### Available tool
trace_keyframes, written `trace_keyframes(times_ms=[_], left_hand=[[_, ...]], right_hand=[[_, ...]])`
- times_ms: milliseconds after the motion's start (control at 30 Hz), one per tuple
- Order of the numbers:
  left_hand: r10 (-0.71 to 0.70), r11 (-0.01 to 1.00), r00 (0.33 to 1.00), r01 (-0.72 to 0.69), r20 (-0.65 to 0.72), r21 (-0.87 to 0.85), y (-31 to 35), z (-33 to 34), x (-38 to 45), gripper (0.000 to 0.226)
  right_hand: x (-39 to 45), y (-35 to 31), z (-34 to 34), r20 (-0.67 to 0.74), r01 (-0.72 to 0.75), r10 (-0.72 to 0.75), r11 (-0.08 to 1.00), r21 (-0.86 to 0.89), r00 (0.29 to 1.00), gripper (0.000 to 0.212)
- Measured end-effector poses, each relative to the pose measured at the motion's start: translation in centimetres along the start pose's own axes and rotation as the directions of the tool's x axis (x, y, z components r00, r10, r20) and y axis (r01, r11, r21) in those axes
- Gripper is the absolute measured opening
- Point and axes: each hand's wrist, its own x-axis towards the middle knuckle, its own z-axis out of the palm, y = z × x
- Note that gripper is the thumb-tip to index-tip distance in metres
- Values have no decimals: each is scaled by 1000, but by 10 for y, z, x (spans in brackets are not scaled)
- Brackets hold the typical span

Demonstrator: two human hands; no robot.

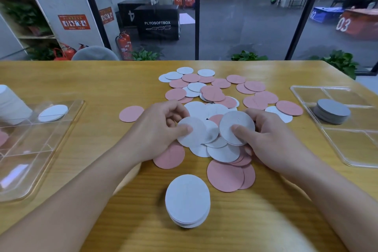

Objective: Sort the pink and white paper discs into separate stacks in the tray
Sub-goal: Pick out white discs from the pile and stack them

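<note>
Bare wooden table [98,84] lies between the scattered discs [214,92] and each clear tray [67,129], while a white stack [187,200] stands near the front edge.

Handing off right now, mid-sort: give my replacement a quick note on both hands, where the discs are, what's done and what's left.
Left hand: pinching a white disc above the pile.
Right hand: pinching another white disc.
Mixed pile: pink and white discs spread over the table's middle, unsorted.
Done: white stack built on the table near you; left tray holds one white disc in a far compartment, something pink at its left edge.
Right tray: a grey-looking stack.
Left: most of the pile, all loose pinks, moving stacks into a tray.
</note>
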Motion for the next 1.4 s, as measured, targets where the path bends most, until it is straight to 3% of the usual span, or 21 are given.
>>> trace_keyframes(times_ms=[100, 200, 400, 633, 867, 967, 1033, 1133, 1233, 1300, 1400], left_hand=[[-20, 984, 999, 14, -30, -176, 4, -1, -2, 2], [-50, 948, 998, 39, -28, -317, 8, 1, -4, 23], [38, 951, 999, -25, 37, -309, 11, 2, -7, 10], [1, 915, 1000, 9, 25, -403, 15, 8, -9, 45], [-3, 818, 995, 62, 103, -572, 27, 29, -13, 34], [0, 819, 995, 60, 104, -571, 26, 32, -12, 31], [9, 881, 999, 12, 43, -472, 20, 32, -10, 26], [75, 996, 993, -79, -89, -36, 9, 29, -5, 20], [39, 967, 999, -40, 7, 252, 7, 28, -1, 42], [-21, 936, 997, -9, 80, 352, 8, 29, -1, 55], [-41, 918, 993, -8, 114, 396, 7, 31, -3, 56]], right_hand=[[0, -2, 0, 5, -49, 49, 990, 131, 999, 14], [1, -3, -1, 25, -92, 89, 975, 203, 996, 13], [3, -2, -1, 33, -83, 77, 958, 274, 996, 9], [-1, -3, 1, 61, -82, 69, 966, 244, 996, 7], [-6, -5, 2, 203, -11, -20, 988, 152, 979, 14], [-4, -5, -1, 184, 30, -50, 994, 107, 982, 13], [-3, -3, -2, 144, 32, -46, 995, 94, 988, 12], [-2, -2, -2, 67, -2, -5, 994, 109, 998, 14], [-2, -2, -2, 18, -66, 65, 990, 123, 998, 13], [-1, 0, -2, -9, -97, 98, 991, 95, 995, 12], [2, 3, -2, -24, -108, 109, 993, 36, 994, 11]])
